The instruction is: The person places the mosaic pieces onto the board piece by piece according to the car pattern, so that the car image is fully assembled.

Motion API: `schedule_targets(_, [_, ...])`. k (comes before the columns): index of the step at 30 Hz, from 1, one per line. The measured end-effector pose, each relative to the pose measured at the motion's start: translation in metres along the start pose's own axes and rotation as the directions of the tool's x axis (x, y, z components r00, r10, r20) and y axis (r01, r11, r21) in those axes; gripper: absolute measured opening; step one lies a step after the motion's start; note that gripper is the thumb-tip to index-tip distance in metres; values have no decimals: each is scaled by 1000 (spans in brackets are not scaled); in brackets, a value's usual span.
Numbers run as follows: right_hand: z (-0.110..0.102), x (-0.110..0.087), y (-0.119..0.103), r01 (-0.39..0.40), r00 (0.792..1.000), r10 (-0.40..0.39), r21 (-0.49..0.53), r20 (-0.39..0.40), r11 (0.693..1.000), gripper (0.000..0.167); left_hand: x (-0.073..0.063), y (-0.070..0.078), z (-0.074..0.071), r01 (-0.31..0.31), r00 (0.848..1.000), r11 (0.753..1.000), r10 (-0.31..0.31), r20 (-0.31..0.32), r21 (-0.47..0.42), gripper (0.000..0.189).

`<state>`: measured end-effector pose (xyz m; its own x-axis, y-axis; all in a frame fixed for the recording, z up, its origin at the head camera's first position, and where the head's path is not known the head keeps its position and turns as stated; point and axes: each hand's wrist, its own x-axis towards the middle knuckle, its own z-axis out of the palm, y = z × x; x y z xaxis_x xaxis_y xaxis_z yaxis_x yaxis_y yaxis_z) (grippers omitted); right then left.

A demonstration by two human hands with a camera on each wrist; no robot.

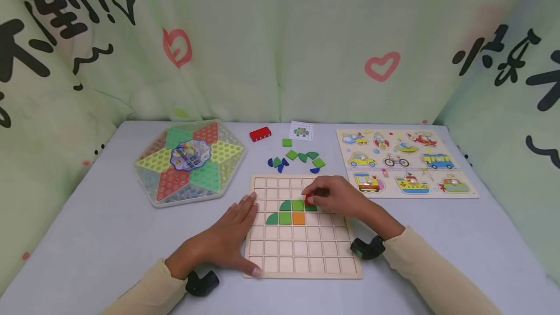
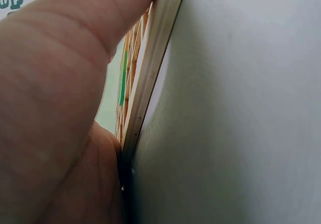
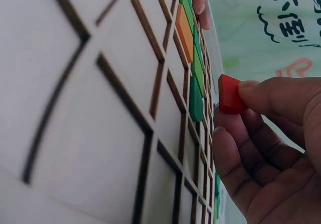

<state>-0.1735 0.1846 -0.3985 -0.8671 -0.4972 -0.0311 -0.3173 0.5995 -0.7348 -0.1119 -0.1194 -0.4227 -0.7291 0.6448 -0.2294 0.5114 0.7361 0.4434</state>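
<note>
A wooden grid board [image 1: 302, 249] lies on the white table in the head view. Two rows of tiles sit in its cells: green quarter-circles [image 1: 272, 218], light green squares [image 1: 285, 218] and an orange square [image 1: 299, 218]. My left hand [image 1: 232, 232] rests along the board's left edge, fingers straight, thumb at the near left corner; its thumb [image 2: 55, 73] fills much of the left wrist view. Over the upper rows, my right hand [image 1: 337, 196] pinches a small red tile [image 3: 230, 94] between thumb and fingers, apart from the board. A dark green tile [image 3: 196, 101] lies in a cell below it.
Behind the board lie loose green squares [image 1: 292, 155], green leaf-like tiles [image 1: 312, 155] and blue tiles [image 1: 315, 170]. Further back are a red block [image 1: 260, 134] and a pattern card [image 1: 302, 131]. A Chinese checkers board [image 1: 190, 164] stands left, a vehicle puzzle [image 1: 407, 164] right.
</note>
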Motion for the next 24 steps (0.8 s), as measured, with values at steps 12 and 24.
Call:
schedule_targets(12, [7,-18,-5,9,998,-10,20,62,1000,19,1,-2,2,19,1000,1000,-19,9,5,137])
schedule_targets(24, [13,-28,-7,31,999,-30,-31,41,999,20,1,-1,2,13,1000,1000,-13,5,20,137])
